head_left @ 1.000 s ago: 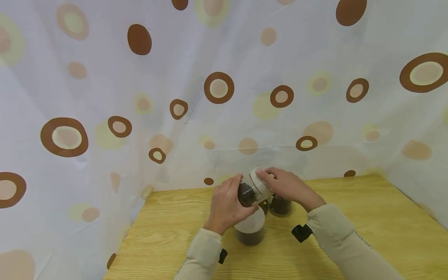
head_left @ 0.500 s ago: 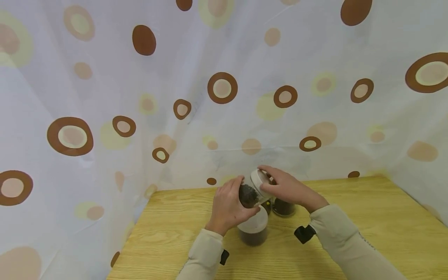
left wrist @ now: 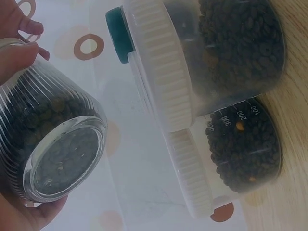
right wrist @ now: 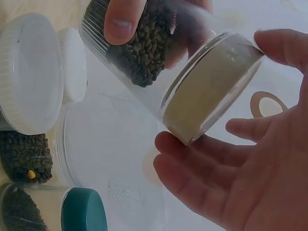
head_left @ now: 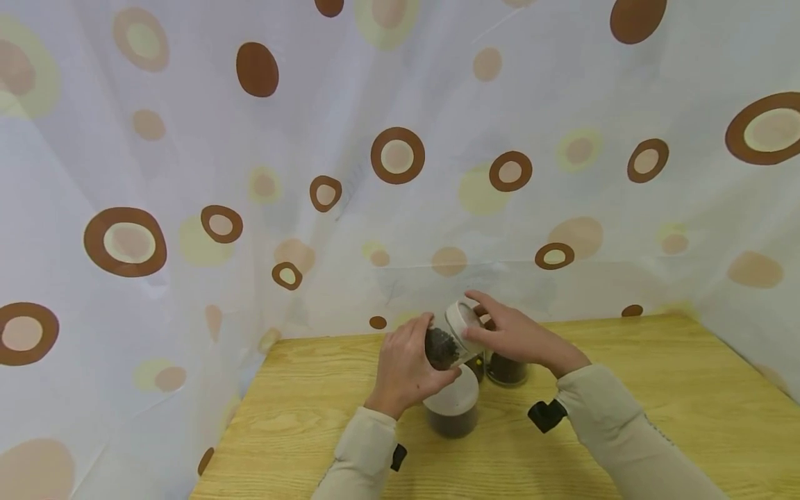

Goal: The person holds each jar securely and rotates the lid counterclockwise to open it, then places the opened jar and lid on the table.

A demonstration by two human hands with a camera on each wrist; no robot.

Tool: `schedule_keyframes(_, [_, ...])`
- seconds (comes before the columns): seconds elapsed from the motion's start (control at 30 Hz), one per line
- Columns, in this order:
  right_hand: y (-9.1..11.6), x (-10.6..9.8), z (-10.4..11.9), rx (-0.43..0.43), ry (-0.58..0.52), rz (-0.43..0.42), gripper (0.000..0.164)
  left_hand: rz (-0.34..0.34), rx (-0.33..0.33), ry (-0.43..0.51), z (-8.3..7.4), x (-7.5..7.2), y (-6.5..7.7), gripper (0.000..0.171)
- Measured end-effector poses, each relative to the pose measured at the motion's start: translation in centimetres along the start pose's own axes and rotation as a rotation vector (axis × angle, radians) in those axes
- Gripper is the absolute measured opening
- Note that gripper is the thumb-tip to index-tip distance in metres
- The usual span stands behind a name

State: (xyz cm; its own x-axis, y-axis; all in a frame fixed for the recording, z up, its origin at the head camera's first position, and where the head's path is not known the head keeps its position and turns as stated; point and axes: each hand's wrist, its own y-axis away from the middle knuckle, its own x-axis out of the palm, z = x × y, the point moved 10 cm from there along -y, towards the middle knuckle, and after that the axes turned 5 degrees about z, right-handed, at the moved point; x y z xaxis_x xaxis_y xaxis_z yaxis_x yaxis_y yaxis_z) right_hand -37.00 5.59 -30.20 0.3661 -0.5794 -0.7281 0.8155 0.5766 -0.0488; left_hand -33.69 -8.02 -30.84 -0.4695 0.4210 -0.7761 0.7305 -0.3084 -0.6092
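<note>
Currently, a clear ribbed jar (head_left: 441, 348) is held off the table (head_left: 294, 423) by the left hand (head_left: 405, 371), whose fingers are clamped round its body. The jar is tilted, with its lidded end turned toward the right hand (head_left: 519, 337). It is partly filled with dark grains, which are seen at close range from the right wrist.

The pale lid (right wrist: 211, 89) is located at the jar's mouth. It is pinched by the right hand: the thumb is placed at one edge and the fingertips at the opposite edge. Whether the thread is engaged cannot be determined.

Below the held jar, a wide white-lidded jar (head_left: 452, 420) is stood upright on the table. Near it, a graduated jar (left wrist: 245, 147) is noted, marked with white numerals and containing dark grains with a few orange pieces. A green-lidded jar (right wrist: 29, 211) is only partly shown in the right wrist view.

Beige sleeves (head_left: 606, 410) are worn on both arms. Behind the table, a white sheet (head_left: 350, 83) printed with brown rings and spots is hung.
</note>
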Motion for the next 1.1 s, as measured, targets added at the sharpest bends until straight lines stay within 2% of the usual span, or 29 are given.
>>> schedule_keyframes(0.17, [0.0,-0.6,-0.2,0.034,-0.001,-0.032,0.076,-0.006,0.005,-0.002,0.0,-0.2,-0.2,0.087])
schedule_keyframes(0.33, [0.1,-1.1,-0.8,0.104,0.016,-0.062,0.072,-0.005,0.017,-0.020,-0.2,-0.2,-0.4,0.088])
schedule_keyframes(0.5, [0.1,-0.9,-1.0,0.159,0.028,-0.040,0.070,-0.004,0.021,-0.033,-0.1,-0.2,-0.3,0.088])
schedule_keyframes(0.63, [0.1,-0.4,-1.3,0.215,0.015,-0.009,0.075,-0.001,0.022,-0.050,-0.1,0.0,-0.2,0.089])
schedule_keyframes(0.77, [0.1,-0.2,-1.5,0.245,0.019,-0.013,0.078,0.008,0.028,-0.060,-0.1,0.1,-0.1,0.089])
schedule_keyframes(0.9, [-0.2,-0.1,-1.5,0.213,0.014,-0.016,0.074,0.021,0.020,-0.059,-0.1,0.2,0.0,0.089])
schedule_keyframes(1.1, [-0.2,0.2,-0.3,0.030,-0.022,0.016,0.070,0.039,0.004,-0.049,0.4,0.2,0.1,0.089])
